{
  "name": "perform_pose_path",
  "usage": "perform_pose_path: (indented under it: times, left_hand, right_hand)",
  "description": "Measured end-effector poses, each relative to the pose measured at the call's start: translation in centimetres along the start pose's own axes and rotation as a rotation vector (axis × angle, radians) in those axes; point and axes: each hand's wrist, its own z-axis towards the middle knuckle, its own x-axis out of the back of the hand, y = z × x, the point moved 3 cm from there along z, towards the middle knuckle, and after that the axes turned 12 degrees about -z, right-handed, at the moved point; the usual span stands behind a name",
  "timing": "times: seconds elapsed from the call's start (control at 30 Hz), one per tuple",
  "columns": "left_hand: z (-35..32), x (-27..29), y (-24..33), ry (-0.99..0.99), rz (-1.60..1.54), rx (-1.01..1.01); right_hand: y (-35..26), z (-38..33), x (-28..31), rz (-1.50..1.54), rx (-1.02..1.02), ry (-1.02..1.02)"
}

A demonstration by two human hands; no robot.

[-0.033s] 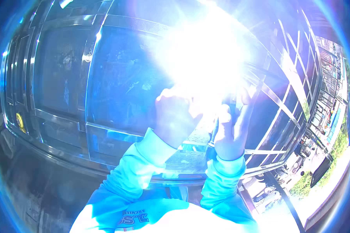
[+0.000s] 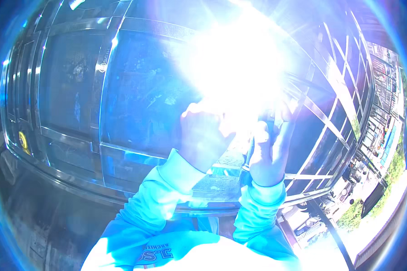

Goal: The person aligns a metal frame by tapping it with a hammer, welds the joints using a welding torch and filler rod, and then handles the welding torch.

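Head view is showing no clear change since the earlier picture, suggesting the handling is pausing; over a large dark metal-framed panel (image 2: 138, 83), the bare left hand (image 2: 202, 135) is curling, the bare right hand (image 2: 270, 156) bending its fingers beside a slim dark object (image 2: 247, 158); whether either is gripping, I cannot tell

A fierce white burst of glare (image 2: 239, 63) floods the upper middle, throwing rays outward and washing out much of the left hand (image 2: 203, 135) and the right hand (image 2: 271, 153); whether it is the sun itself or a reflection is hard to say. A strong blue cast tints the view, turning the sleeves (image 2: 147, 201) cyan, while the shirt front (image 2: 203, 257) burns to white. The panels (image 2: 72, 86) at left sit darker, with thin highlights along their edges. Fisheye distortion bends straight lines near the hazy blue rim.
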Motion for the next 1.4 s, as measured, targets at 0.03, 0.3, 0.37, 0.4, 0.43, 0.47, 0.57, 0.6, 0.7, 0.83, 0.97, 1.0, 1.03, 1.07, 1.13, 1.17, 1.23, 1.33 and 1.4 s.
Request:
perform_pose_path:
  times: [0.03,0.3,0.37,0.4,0.43,0.47,0.57,0.6,0.7,0.83,0.97,1.0,1.03,1.07,1.13,1.17,1.23,1.33,1.4]
  left_hand:
    - [0.0,-0.1,-0.3,0.014,0.0,-0.002]
    - [0.1,-0.2,-1.1,0.171,-0.139,-0.044]
    - [-0.6,0.5,-1.1,0.146,-0.17,-0.06]
    - [-1.0,1.2,-1.0,0.14,-0.18,-0.046]
    - [-1.5,1.7,-1.1,0.137,-0.184,-0.03]
    - [-1.8,2.2,-1.4,0.131,-0.177,-0.032]
    - [-2.8,4.2,-1.7,0.186,-0.18,-0.113]
    - [-3.1,4.9,-1.6,0.149,-0.135,-0.045]
    - [-3.8,6.8,-2.2,0.114,-0.035,-0.021]
    - [-4.4,8.3,-2.0,0.226,0.071,-0.089]
    - [-7.0,8.9,-1.6,0.375,-0.059,0.042]
    - [-7.7,8.9,-1.8,0.394,-0.102,0.087]
    - [-8.1,8.7,-2.2,0.413,-0.15,0.131]
    - [-8.3,8.2,-2.2,0.458,-0.166,0.126]
    - [-8.1,7.6,-1.3,0.426,-0.12,0.128]
    - [-7.9,7.5,-0.9,0.393,-0.082,0.133]
    - [-6.8,7.9,-1.3,0.303,0.156,-0.016]
    - [-4.5,8.0,-0.5,0.185,0.13,0.076]
    - [-2.8,8.6,-0.4,0.201,0.158,0.05]
  right_hand:
    - [0.1,0.0,-0.2,0.049,-0.004,-0.023]
    - [0.0,-0.3,0.2,-0.125,-0.19,-0.003]
    - [0.0,-0.3,0.5,-0.112,-0.187,0.011]
    - [0.0,-0.2,0.6,-0.107,-0.181,0.0]
    - [0.3,-0.2,0.6,-0.097,-0.174,-0.015]
    - [0.5,-0.3,0.7,-0.089,-0.177,-0.011]
    - [1.0,-0.2,0.9,-0.052,-0.169,-0.011]
    - [1.2,-0.1,1.0,-0.032,-0.174,-0.028]
    - [1.8,0.4,1.3,0.049,-0.187,-0.073]
    - [2.5,1.0,2.1,0.162,-0.191,-0.116]
    - [3.2,1.3,2.1,0.249,-0.197,-0.136]
    - [3.3,1.4,2.0,0.263,-0.186,-0.131]
    - [3.4,1.4,2.1,0.273,-0.173,-0.125]
    - [3.4,1.5,2.2,0.281,-0.172,-0.127]
    - [3.5,1.4,2.4,0.286,-0.207,-0.165]
    - [3.5,1.4,2.4,0.295,-0.205,-0.166]
    - [3.6,1.3,2.6,0.221,-0.186,-0.136]
    - [3.8,1.0,2.8,0.285,-0.184,-0.084]
    - [3.7,0.8,3.4,0.297,-0.134,-0.028]
